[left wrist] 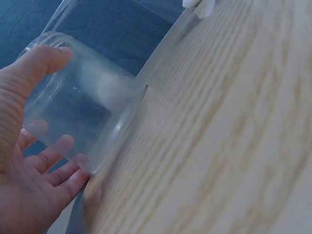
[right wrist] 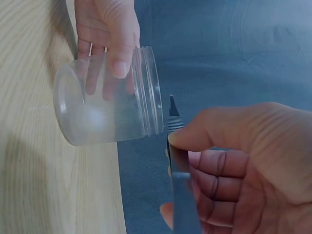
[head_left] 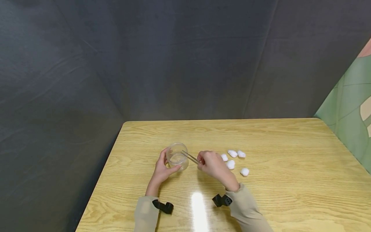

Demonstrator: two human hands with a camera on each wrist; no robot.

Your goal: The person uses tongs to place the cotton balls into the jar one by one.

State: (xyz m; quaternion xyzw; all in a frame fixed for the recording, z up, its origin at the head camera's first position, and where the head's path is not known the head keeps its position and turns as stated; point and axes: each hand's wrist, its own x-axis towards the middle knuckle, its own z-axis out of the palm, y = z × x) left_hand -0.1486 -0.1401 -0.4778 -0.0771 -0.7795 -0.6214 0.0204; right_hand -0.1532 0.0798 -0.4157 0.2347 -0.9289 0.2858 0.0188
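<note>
A clear, lidless plastic jar (head_left: 182, 163) stands on the table, its threaded rim plain in the right wrist view. My left hand (head_left: 161, 170) grips its side, thumb on the near wall and fingers curled round the far one. Between thumb and fingers my right hand (head_left: 215, 166) pinches metal tweezers (head_left: 190, 157). Their ridged, narrow tips (right wrist: 172, 107) point over the jar's mouth in the head view, with nothing seen between them. A pale patch shows through the jar wall (right wrist: 117, 129). Several white cotton balls (head_left: 230, 164) lie just right of the right hand.
The wood-grain table (head_left: 290, 161) has a bright glare spot near its front. Dark cloth (head_left: 185, 64) hangs behind and at the left. Each sleeved wrist wears a small black camera, one on the left (head_left: 166, 207) and one on the right (head_left: 222, 200).
</note>
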